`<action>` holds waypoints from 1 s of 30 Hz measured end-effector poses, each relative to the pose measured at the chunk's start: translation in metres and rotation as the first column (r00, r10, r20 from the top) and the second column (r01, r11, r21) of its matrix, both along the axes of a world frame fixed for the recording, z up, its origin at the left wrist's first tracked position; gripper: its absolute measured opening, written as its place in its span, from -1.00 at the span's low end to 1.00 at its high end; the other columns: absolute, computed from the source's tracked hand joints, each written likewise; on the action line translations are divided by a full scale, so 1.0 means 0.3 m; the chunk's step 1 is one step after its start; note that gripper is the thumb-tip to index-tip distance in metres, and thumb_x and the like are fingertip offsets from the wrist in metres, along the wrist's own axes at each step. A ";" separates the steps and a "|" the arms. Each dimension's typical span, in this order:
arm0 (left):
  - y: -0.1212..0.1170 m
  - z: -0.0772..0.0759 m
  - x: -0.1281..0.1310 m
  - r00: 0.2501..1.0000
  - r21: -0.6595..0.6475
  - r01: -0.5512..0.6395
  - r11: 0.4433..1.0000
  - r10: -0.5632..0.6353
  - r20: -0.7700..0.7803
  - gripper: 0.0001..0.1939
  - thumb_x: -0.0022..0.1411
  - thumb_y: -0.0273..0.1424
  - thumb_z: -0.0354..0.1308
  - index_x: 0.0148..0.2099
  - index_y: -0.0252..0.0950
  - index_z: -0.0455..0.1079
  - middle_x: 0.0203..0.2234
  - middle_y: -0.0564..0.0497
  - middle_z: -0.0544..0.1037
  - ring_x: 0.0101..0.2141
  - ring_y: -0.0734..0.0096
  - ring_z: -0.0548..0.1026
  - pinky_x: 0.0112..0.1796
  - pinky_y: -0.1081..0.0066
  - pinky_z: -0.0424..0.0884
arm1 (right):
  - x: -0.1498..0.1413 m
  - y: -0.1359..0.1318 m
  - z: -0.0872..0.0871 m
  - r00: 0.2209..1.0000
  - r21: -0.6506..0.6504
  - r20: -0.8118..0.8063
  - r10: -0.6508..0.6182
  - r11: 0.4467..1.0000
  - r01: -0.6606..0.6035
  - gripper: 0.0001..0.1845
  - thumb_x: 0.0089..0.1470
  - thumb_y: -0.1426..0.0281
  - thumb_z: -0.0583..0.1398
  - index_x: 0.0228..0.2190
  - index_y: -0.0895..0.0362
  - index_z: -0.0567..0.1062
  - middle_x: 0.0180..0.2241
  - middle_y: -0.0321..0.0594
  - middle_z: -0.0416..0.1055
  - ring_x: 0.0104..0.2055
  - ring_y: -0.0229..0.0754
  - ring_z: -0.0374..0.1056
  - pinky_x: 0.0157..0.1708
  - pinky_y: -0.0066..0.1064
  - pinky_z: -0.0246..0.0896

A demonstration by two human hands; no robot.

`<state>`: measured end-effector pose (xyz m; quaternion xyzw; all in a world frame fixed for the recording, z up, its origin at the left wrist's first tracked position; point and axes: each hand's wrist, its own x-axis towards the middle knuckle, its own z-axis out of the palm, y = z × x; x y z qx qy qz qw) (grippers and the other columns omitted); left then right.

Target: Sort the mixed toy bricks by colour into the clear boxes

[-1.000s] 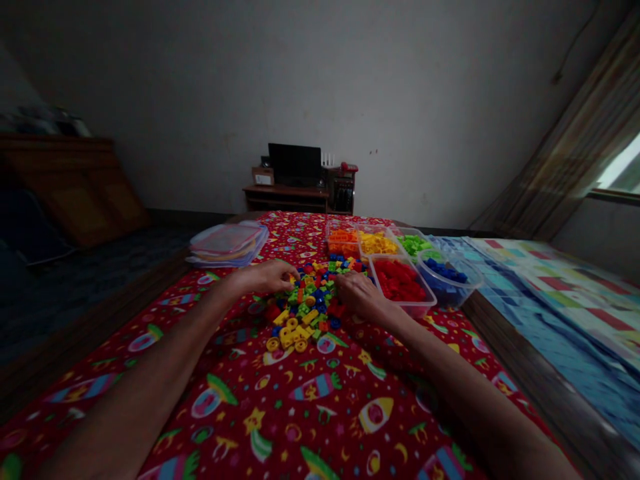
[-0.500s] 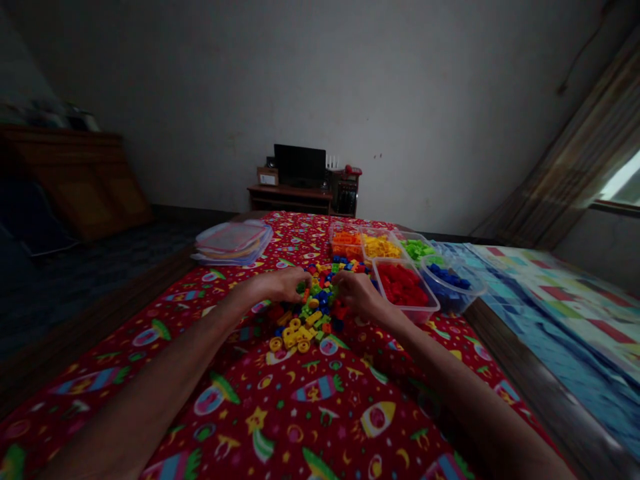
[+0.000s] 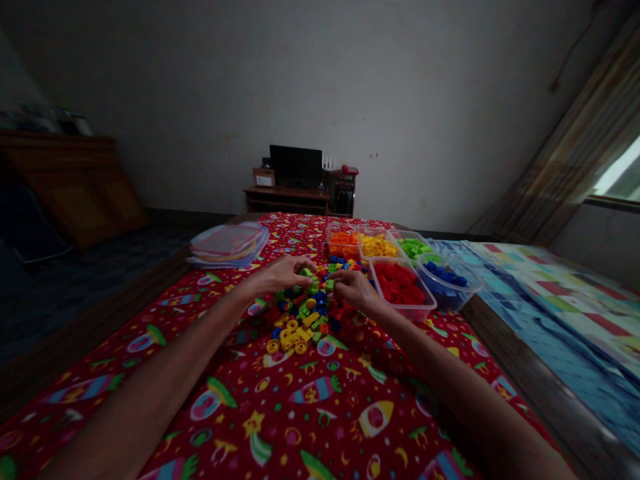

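Note:
A mixed pile of toy building blocks (image 3: pixel 311 321) in yellow, green, blue, red and orange lies on the red patterned tablecloth (image 3: pixel 320 427). My left hand (image 3: pixel 286 273) is over the pile's left side, thumb and fingers closed around a green building block (image 3: pixel 307 273). Opposite it, my right hand (image 3: pixel 354 288) pinches another green block (image 3: pixel 329 285) at its fingertips. The two hands are a short gap apart. Yellow pieces, some of them wheel-shaped, form the near edge of the pile. Parts of the pile's far side are hidden behind my fingers.
Clear tubs hold sorted blocks: orange (image 3: pixel 343 245), yellow (image 3: pixel 379 247), green (image 3: pixel 411 249), red (image 3: pixel 401 285) and blue (image 3: pixel 447 275). Stacked lids (image 3: pixel 229 243) lie at the left. A bed with a patchwork cover (image 3: pixel 565 280) adjoins the table's right side. A monitor (image 3: pixel 296 167) stands beyond.
My left hand has risen slightly, and its fingers now hold a green block. A green block now shows at my right fingertips. The view has shifted slightly.

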<state>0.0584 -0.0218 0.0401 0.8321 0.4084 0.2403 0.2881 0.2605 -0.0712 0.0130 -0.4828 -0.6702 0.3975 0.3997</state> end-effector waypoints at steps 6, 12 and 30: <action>-0.051 -0.041 0.110 0.942 -0.262 -0.021 0.965 0.106 0.317 -0.59 -0.15 -0.28 0.29 -0.22 -0.34 0.39 -0.49 0.06 0.54 -0.46 0.40 0.51 -0.41 0.43 0.42 | -0.005 0.007 -0.012 0.996 0.132 0.092 0.001 0.991 -0.013 -0.58 -0.07 0.33 0.27 -0.13 0.22 0.52 -0.39 -0.19 0.52 -0.38 -0.18 0.43 -0.42 -0.46 0.26; -0.053 -0.045 0.129 0.861 -0.477 0.006 0.879 0.238 0.449 -0.55 -0.08 -0.28 0.34 -0.15 -0.33 0.34 -0.57 0.08 0.54 -0.52 0.37 0.54 -0.39 0.35 0.49 | 0.006 -0.025 0.044 0.936 0.294 0.295 -0.192 0.950 0.102 -0.78 0.00 0.34 0.22 -0.31 0.19 0.58 -0.42 -0.21 0.52 -0.36 -0.16 0.41 -0.33 -0.42 0.23; -0.049 -0.015 0.085 0.931 -0.162 -0.128 0.978 0.175 0.321 -0.48 0.17 0.00 -0.03 -0.13 -0.36 0.40 -0.51 -0.04 0.57 -0.52 0.33 0.55 -0.51 0.44 0.42 | 0.046 -0.010 0.072 0.993 0.179 0.110 -0.049 0.983 0.028 -0.81 -0.10 0.32 0.19 -0.46 0.19 0.50 -0.60 -0.35 0.35 -0.52 -0.32 0.24 -0.49 -0.52 0.07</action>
